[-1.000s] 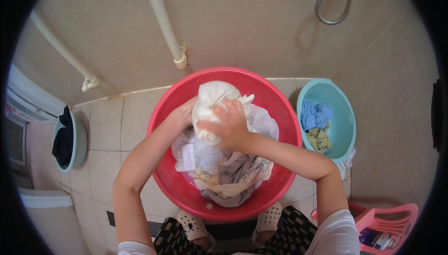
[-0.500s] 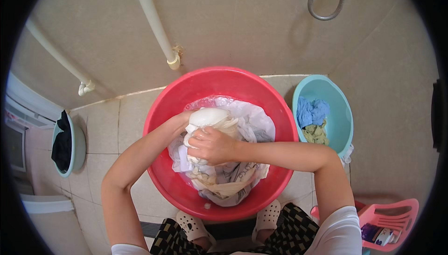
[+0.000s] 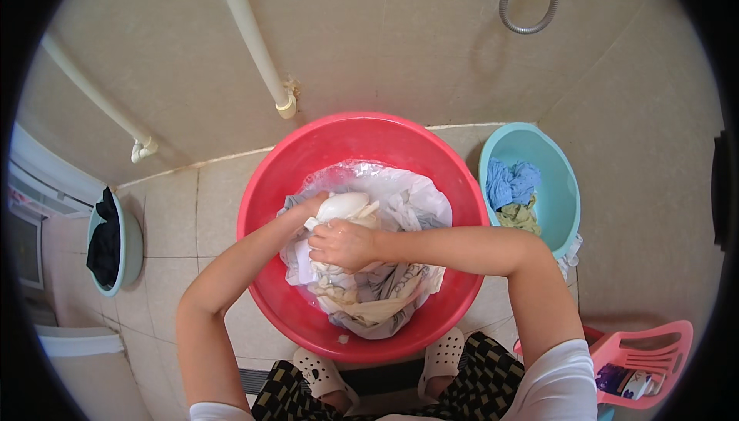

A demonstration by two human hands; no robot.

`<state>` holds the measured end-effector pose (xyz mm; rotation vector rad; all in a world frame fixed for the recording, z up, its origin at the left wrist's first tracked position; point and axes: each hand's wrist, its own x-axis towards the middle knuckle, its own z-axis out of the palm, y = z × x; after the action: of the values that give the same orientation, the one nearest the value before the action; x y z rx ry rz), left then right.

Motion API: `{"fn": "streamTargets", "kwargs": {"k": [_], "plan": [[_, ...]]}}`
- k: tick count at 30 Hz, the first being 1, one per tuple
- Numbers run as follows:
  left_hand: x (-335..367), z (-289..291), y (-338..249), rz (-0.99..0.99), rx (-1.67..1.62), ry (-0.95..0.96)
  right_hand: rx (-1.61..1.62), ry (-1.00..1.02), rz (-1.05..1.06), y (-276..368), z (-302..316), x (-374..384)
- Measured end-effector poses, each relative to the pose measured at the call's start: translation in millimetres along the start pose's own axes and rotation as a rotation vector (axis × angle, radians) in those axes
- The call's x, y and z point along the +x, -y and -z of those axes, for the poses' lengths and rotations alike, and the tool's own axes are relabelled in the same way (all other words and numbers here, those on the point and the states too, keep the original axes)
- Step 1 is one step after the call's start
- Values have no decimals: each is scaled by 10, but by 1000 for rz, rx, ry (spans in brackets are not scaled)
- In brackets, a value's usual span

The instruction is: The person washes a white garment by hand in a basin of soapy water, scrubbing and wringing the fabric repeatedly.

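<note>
A large red basin (image 3: 265,298) stands on the floor in front of me, holding soapy water and a heap of wet white, grey and cream laundry (image 3: 377,298). Over its middle, my right hand (image 3: 342,244) is closed on a bunched cream-white cloth (image 3: 368,217), fingers curled tightly into it. My left hand (image 3: 312,204) grips the same cloth from its far left side; its fingers are mostly hidden behind a smooth, rounded white bulge (image 3: 343,206). The two hands are close together, just above the heap.
At right, a light-blue basin (image 3: 566,182) holds a blue cloth (image 3: 513,182) and a green cloth (image 3: 519,215). Black clothing (image 3: 104,244) hangs over a pale basin (image 3: 132,248) at left. A pink plastic chair (image 3: 677,355) stands near right. White pipes (image 3: 254,36) and a shower hose (image 3: 531,28) hang along the wall.
Both hands have shifted slightly on the bunched cloth, the right one a little nearer the left. The white bulge looks smaller and lower. The basins have not moved.
</note>
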<state>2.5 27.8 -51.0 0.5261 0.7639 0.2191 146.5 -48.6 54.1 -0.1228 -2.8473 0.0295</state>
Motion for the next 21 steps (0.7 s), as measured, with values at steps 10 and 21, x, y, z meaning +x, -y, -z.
{"fn": "streamTargets", "kwargs": {"k": [10,21], "plan": [[-507,-281,-297,18,178,-437,192,0,-417,-451,483,-220],[-704,-1534,-736,-297,204,-512,231,-289,-784,-550,1246,-820]]}}
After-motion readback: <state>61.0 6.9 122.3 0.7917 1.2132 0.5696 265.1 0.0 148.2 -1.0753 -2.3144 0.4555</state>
